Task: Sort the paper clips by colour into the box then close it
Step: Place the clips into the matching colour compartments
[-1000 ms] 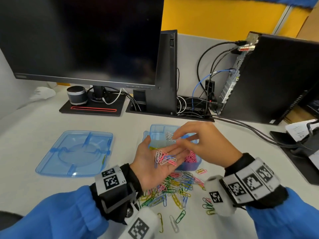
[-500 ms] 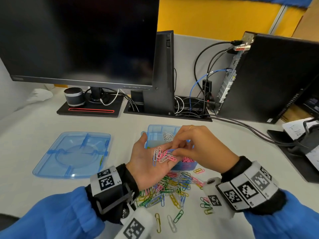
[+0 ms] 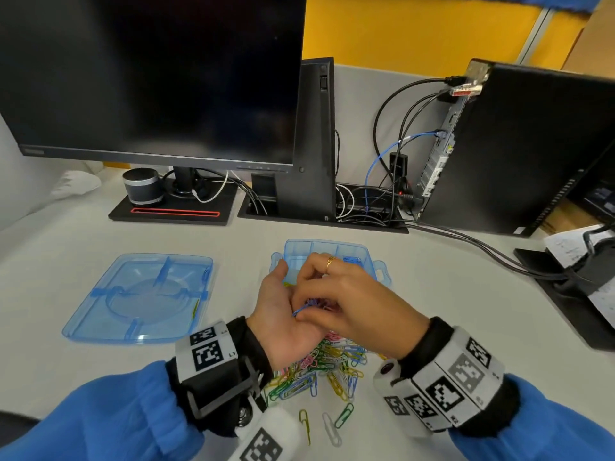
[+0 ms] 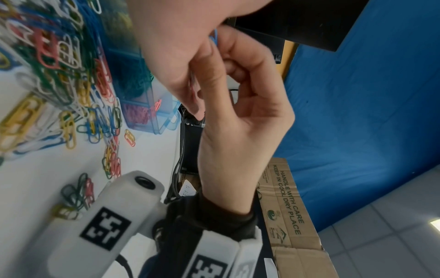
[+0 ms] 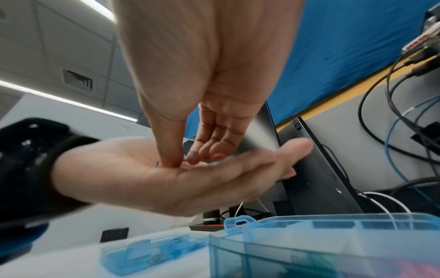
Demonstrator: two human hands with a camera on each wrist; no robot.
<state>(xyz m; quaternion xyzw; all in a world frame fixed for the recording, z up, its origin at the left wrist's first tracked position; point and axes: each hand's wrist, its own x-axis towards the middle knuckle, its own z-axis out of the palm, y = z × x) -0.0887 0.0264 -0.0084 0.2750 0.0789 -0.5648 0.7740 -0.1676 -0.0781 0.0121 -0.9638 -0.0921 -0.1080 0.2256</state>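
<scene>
The left hand (image 3: 283,314) is held palm up over the desk (image 3: 432,294), with its fingers loose and flat, like a little plate. A small bunch of paper clips (image 3: 316,302) lies on that palm, pink and blue ones that show between the 2 hands. The right hand (image 3: 352,301) reaches down into the palm from above, and its thumb and fingertips (image 5: 169,161) are curled together and pinching a blue clip (image 3: 301,309) at the near edge of the bunch. In the right wrist view the thumb tip presses right onto the left palm. A ring (image 3: 330,260) sits on 1 finger of the right hand. The blue box (image 3: 326,249) stands open on the desk just behind both hands, partly hidden by them, and some clips are already in its little rooms: blue ones in a far room and pink ones (image 4: 137,114) in a near corner room. Its see-through blue lid (image 3: 139,297) lies flat on the desk well off to the left. A big mixed pile of loose clips (image 3: 319,371) in yellow, green, blue, pink and white is spread on the desk just under the wrists, with a few single clips lying nearer the person. Behind stand a dark monitor (image 3: 149,78), a small round speaker (image 3: 141,188) and a black computer (image 3: 519,144) with cables.
</scene>
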